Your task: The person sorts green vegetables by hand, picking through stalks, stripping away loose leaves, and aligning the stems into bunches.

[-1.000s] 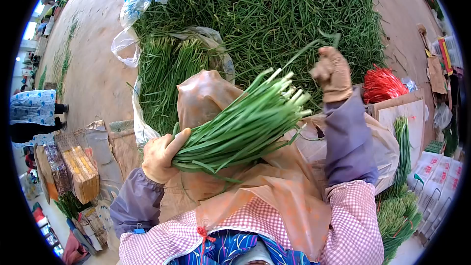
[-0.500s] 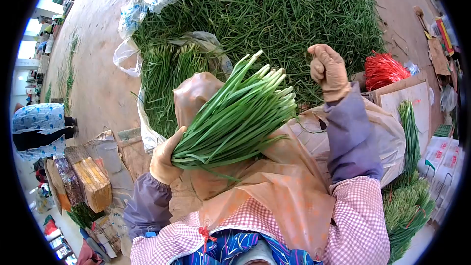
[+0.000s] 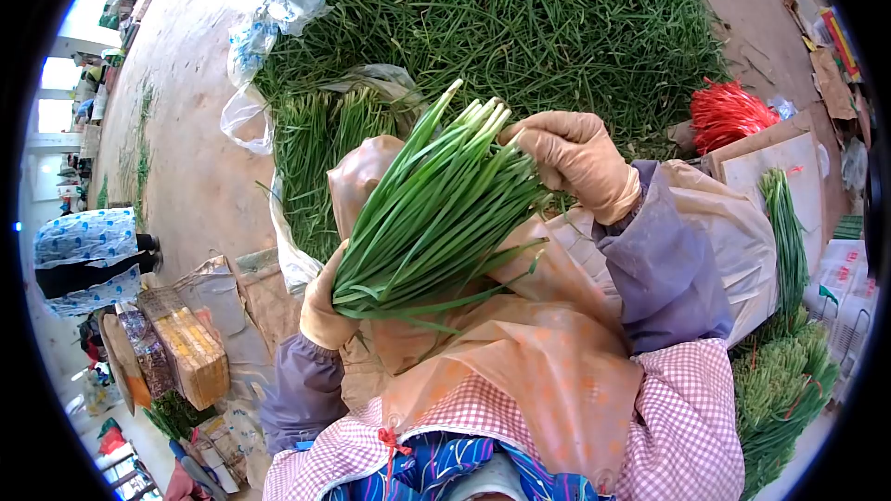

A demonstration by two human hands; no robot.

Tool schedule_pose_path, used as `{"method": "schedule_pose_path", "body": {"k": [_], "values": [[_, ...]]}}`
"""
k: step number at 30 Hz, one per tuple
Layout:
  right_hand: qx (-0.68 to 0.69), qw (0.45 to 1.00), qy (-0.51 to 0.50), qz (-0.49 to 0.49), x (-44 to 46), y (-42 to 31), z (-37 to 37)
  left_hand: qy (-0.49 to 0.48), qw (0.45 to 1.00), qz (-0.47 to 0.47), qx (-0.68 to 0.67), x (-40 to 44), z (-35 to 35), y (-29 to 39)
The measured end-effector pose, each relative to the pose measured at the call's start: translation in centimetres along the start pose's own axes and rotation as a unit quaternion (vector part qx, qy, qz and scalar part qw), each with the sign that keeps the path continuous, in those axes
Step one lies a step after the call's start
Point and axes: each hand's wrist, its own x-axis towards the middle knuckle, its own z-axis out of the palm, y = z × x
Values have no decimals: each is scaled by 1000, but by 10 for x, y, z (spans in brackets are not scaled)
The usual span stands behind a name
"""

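Note:
A thick bunch of garlic chives [image 3: 436,223] lies tilted across my lap, pale stem ends up and to the right. My gloved left hand [image 3: 325,304] is closed around its leafy lower end. At the pale ends, my gloved right hand [image 3: 577,160] pinches with thumb and forefinger against the stems; exactly which stems it grips is partly hidden. Under the bunch spreads a translucent orange-spotted apron [image 3: 529,353]. Just beyond the hands is a large heap of loose chives [image 3: 548,28], with more chives [image 3: 311,148] laid in a plastic bag at its left.
Red ties [image 3: 729,119] lie at the right beside a board [image 3: 775,176]. Tied chive bundles [image 3: 780,390] are stacked at my right side. A plastic-wrapped box [image 3: 186,353] stands at the left, and a person in a blue-patterned garment [image 3: 88,246] is farther off.
My right hand has come down and left from above the heap to the bunch's pale ends. My left hand still holds the bunch, which has shifted slightly left.

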Motion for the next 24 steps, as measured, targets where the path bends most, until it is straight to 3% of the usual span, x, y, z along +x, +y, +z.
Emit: {"method": "schedule_pose_path", "body": {"k": [7,13,16,17,19,20,21,22,24], "values": [[2,1000,21,7,0,-5,4,-8,999,-17,38,-1,0,2],[9,996,40,-79,9,12,-13,-4,998,-59,6,-8,2,-4],[58,973,138,-174,4,12,-33,13,994,-103,-45,-12,7,-6],[34,965,184,-182,-1,13,-44,19,992,-113,-48,-14,9,-4],[-102,980,116,-128,-27,6,-50,38,991,-120,-53,-17,10,0],[-101,994,34,-10,-45,4,-44,47,989,-128,-50,-18,11,-1],[-181,978,-79,-72,-51,22,-46,56,988,-136,-48,-20,12,-2],[-399,906,-116,-81,-64,17,-34,62,987,-140,-47,-21,13,-8],[-497,852,-100,-134,-77,42,-14,63,984,-154,-59,-22,14,-7]]}}
